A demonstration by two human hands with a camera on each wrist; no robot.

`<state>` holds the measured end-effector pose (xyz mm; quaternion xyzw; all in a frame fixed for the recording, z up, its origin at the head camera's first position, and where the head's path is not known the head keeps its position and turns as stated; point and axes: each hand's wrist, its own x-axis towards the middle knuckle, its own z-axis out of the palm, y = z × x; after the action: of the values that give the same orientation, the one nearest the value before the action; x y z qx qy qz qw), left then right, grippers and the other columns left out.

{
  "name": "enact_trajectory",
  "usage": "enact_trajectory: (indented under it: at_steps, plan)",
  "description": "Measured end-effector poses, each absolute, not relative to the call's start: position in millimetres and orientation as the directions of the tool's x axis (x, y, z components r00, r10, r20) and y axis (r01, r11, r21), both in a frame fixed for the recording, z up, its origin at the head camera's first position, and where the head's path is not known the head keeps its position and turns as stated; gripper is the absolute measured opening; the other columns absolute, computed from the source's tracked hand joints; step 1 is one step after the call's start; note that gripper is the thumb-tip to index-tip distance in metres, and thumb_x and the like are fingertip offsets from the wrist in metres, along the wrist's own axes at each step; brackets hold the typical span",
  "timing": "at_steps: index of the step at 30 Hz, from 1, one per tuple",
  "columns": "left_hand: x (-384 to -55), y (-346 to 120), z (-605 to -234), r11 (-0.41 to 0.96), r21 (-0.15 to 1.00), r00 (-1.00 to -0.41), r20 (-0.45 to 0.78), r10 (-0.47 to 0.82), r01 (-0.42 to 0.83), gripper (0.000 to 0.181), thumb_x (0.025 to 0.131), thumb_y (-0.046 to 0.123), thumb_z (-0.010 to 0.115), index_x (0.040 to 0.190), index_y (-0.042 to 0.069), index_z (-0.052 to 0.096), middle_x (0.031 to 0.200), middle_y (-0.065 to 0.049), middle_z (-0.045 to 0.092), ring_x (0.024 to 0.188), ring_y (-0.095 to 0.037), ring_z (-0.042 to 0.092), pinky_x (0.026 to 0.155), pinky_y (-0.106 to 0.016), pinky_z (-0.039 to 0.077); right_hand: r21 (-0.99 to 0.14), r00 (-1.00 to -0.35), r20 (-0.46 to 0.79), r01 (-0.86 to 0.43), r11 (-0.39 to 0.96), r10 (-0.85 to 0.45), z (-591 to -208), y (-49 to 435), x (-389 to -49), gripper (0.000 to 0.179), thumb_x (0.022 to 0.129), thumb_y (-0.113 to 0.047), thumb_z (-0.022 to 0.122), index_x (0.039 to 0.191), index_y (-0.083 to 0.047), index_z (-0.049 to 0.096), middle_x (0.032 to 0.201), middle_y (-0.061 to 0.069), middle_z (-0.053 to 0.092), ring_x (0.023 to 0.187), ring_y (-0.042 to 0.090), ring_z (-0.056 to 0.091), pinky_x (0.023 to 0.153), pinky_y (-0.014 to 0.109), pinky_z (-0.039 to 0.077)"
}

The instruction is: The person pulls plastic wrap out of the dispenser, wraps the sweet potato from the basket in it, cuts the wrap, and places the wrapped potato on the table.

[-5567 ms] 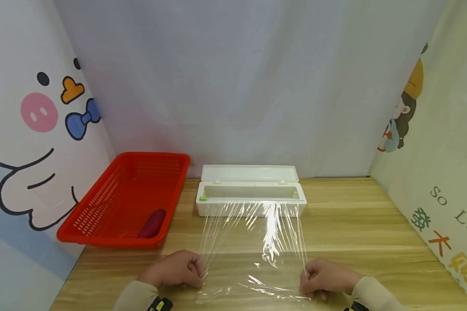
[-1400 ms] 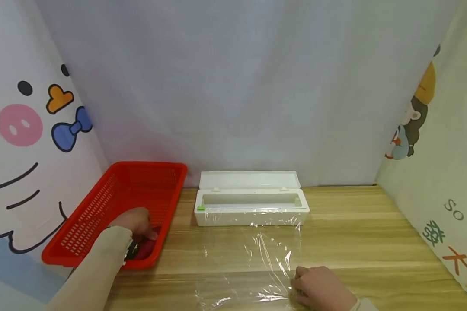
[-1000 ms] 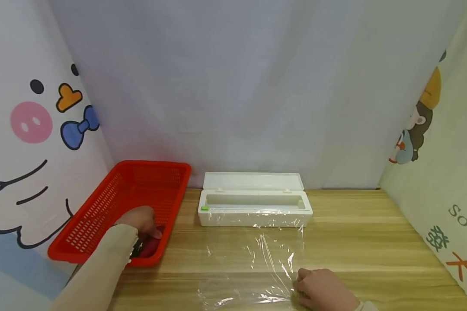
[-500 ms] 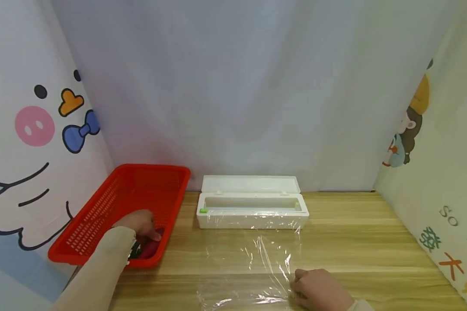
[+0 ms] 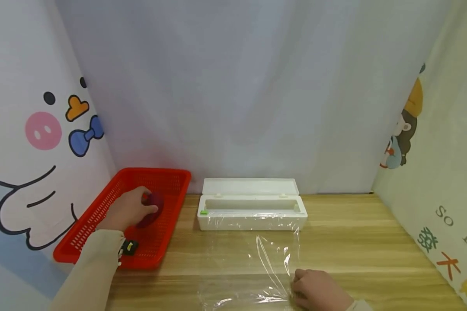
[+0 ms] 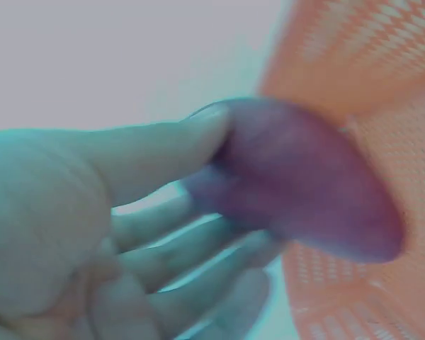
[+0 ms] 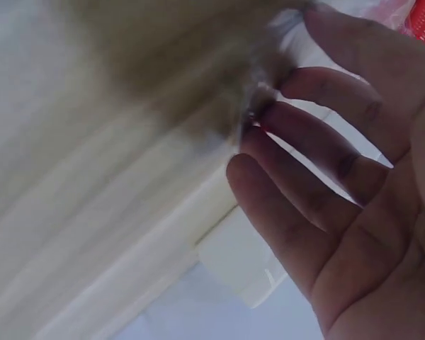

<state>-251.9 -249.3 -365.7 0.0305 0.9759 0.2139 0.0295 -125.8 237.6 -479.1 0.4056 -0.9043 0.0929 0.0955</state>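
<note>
My left hand (image 5: 124,211) holds a purple sweet potato (image 5: 155,202) between thumb and fingers, inside the red basket (image 5: 178,207). In the left wrist view the sweet potato (image 6: 312,180) shows its tapered end, pointing away from the fingertips. A clear sheet of plastic wrap (image 5: 249,263) stretches over the wooden table from the white wrap dispenser (image 5: 253,198), whose lid stands open. At the sheet's right near corner, my right hand (image 5: 321,290) pinches the film. The right wrist view has crumpled film at the fingertips of that hand (image 7: 354,177).
A green slider (image 5: 204,212) sits at the left end of the dispenser. The wooden table (image 5: 342,242) extends to the right. A pale curtain (image 5: 237,95) hangs behind, with printed cloth panels at both sides.
The left hand let go of the film's left corner earlier and reached into the basket. Lately it has moved the sweet potato up and away from the basket's near end. The right hand stayed put.
</note>
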Motion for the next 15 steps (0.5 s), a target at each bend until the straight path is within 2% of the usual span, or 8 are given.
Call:
enact_trajectory:
  at_steps: [3, 5, 7, 8, 10, 11, 12, 15]
  plan:
    - [-234, -243, -354, 0.881, 0.464, -0.995, 0.088, 0.055, 0.09, 0.063, 0.086, 0.04, 0.068, 0.134, 0.008, 0.044, 0.123, -0.02, 0.058, 0.1, -0.033, 0.056, 0.079, -0.051, 0.05, -0.116, -0.65, 0.28, -0.753, 0.648, -0.706, -482, 241, -125, 0.021, 0.077, -0.016, 0.073, 0.069, -0.027, 0.058, 0.071, -0.019, 0.041, 0.06, -0.005, 0.033, 0.054, 0.008, 0.029]
    - [-222, -237, -349, 0.865, 0.488, -0.987, 0.154, 0.049, 0.119, 0.064, 0.086, 0.042, 0.067, 0.136, 0.011, 0.043, 0.127, -0.017, 0.056, 0.105, -0.033, 0.055, 0.082, -0.052, 0.05, -0.095, -0.633, 0.3, -0.764, 0.638, -0.713, -484, 242, -124, 0.016, 0.078, -0.018, 0.074, 0.073, -0.027, 0.062, 0.075, -0.018, 0.046, 0.064, -0.004, 0.039, 0.061, 0.012, 0.038]
    - [-212, -231, -347, 0.85, 0.504, -0.974, 0.223, 0.043, 0.153, 0.064, 0.086, 0.044, 0.066, 0.137, 0.014, 0.043, 0.129, -0.015, 0.056, 0.106, -0.032, 0.054, 0.083, -0.052, 0.049, -0.057, -0.612, 0.321, -0.774, 0.63, -0.723, -485, 243, -124, 0.013, 0.076, -0.019, 0.075, 0.076, -0.026, 0.065, 0.078, -0.017, 0.05, 0.07, -0.001, 0.045, 0.073, 0.024, 0.048]
    - [-207, -229, -346, 0.839, 0.517, -0.966, 0.255, 0.034, 0.166, 0.063, 0.086, 0.044, 0.066, 0.138, 0.015, 0.043, 0.129, -0.013, 0.056, 0.108, -0.031, 0.054, 0.083, -0.052, 0.049, -0.043, -0.602, 0.332, -0.779, 0.626, -0.726, -486, 244, -124, 0.012, 0.075, -0.019, 0.076, 0.077, -0.026, 0.066, 0.08, -0.017, 0.051, 0.073, 0.0, 0.048, 0.077, 0.032, 0.049]
    - [-202, -223, -347, 0.818, 0.54, -0.945, 0.327, 0.015, 0.199, 0.062, 0.087, 0.042, 0.066, 0.138, 0.015, 0.044, 0.129, -0.012, 0.056, 0.111, -0.03, 0.053, 0.085, -0.052, 0.048, -0.047, -0.594, 0.344, -0.785, 0.618, -0.728, -486, 245, -124, 0.013, 0.074, -0.02, 0.077, 0.077, -0.026, 0.066, 0.081, -0.017, 0.052, 0.076, 0.002, 0.048, 0.08, 0.039, 0.048]
    - [-200, -221, -349, 0.806, 0.552, -0.933, 0.361, 0.001, 0.214, 0.06, 0.087, 0.041, 0.066, 0.137, 0.015, 0.045, 0.128, -0.011, 0.056, 0.111, -0.029, 0.053, 0.085, -0.051, 0.048, -0.065, -0.6, 0.342, -0.783, 0.619, -0.723, -486, 245, -124, 0.013, 0.075, -0.02, 0.077, 0.077, -0.026, 0.066, 0.081, -0.017, 0.051, 0.075, 0.001, 0.047, 0.079, 0.037, 0.048]
    - [-198, -219, -351, 0.793, 0.566, -0.922, 0.387, -0.014, 0.225, 0.059, 0.087, 0.04, 0.067, 0.137, 0.015, 0.045, 0.128, -0.01, 0.056, 0.111, -0.029, 0.052, 0.085, -0.051, 0.047, -0.091, -0.61, 0.333, -0.78, 0.619, -0.719, -485, 246, -124, 0.014, 0.076, -0.02, 0.077, 0.076, -0.026, 0.064, 0.08, -0.017, 0.048, 0.073, 0.0, 0.044, 0.074, 0.03, 0.047]
    - [-193, -213, -358, 0.758, 0.606, -0.907, 0.419, -0.046, 0.242, 0.058, 0.087, 0.037, 0.067, 0.136, 0.016, 0.045, 0.127, -0.007, 0.056, 0.112, -0.027, 0.051, 0.085, -0.049, 0.047, -0.179, -0.652, 0.289, -0.756, 0.629, -0.701, -483, 247, -122, 0.016, 0.08, -0.022, 0.074, 0.076, -0.028, 0.06, 0.079, -0.017, 0.042, 0.069, -0.002, 0.036, 0.061, 0.016, 0.037]
